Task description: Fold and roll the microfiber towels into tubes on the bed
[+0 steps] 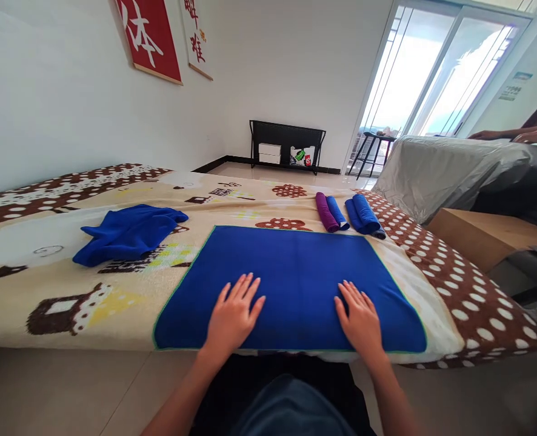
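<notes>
A blue towel (296,266) with green edging lies spread out flat on the patterned blanket (114,321) right in front of me. My left hand (236,312) rests palm down on its left part, fingers spread. On the right part lies my right hand (357,315), also flat, its fingers stretched out. Neither hand grips anything. To the left is a crumpled blue cloth (130,233), apart from the towel. Beyond the towel's far right corner sit a purple rolled towel (326,213) and several blue rolled towels (363,213).
A cardboard box (491,236) and a plastic-covered piece of furniture (454,172) stand right of the bed. Another person's hand (530,134) shows at the far right. A black rack (287,142) is against the back wall, with a stool (372,151) by the glass door.
</notes>
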A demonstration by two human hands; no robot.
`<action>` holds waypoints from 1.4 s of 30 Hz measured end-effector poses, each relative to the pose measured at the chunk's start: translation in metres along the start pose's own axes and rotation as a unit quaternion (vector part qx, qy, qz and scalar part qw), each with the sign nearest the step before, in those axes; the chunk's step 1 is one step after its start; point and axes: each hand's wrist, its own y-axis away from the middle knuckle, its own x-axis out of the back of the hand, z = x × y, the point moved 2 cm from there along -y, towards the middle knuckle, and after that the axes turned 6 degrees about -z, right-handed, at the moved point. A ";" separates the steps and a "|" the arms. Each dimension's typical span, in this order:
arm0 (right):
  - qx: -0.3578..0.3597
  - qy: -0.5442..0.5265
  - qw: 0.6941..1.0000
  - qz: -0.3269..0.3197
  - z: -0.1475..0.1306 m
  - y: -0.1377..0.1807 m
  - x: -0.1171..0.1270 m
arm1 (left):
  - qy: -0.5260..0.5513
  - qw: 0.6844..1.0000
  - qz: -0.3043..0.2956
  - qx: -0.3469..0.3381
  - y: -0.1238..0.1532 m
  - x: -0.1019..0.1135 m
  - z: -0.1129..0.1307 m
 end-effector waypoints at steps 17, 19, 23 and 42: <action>-0.031 0.006 0.978 0.208 0.125 0.065 -0.001 | -0.027 0.964 0.260 0.042 0.086 -0.037 -0.154; -0.034 -0.001 0.979 0.199 0.122 0.064 0.004 | -0.012 0.966 0.254 0.047 0.084 -0.030 -0.146; -0.088 -0.058 0.982 0.157 0.111 0.061 0.024 | 0.055 0.961 0.254 0.095 0.076 0.005 -0.124; 0.103 -0.041 0.993 0.041 -0.073 0.015 -0.016 | 0.031 0.995 0.070 -0.071 0.017 -0.022 0.064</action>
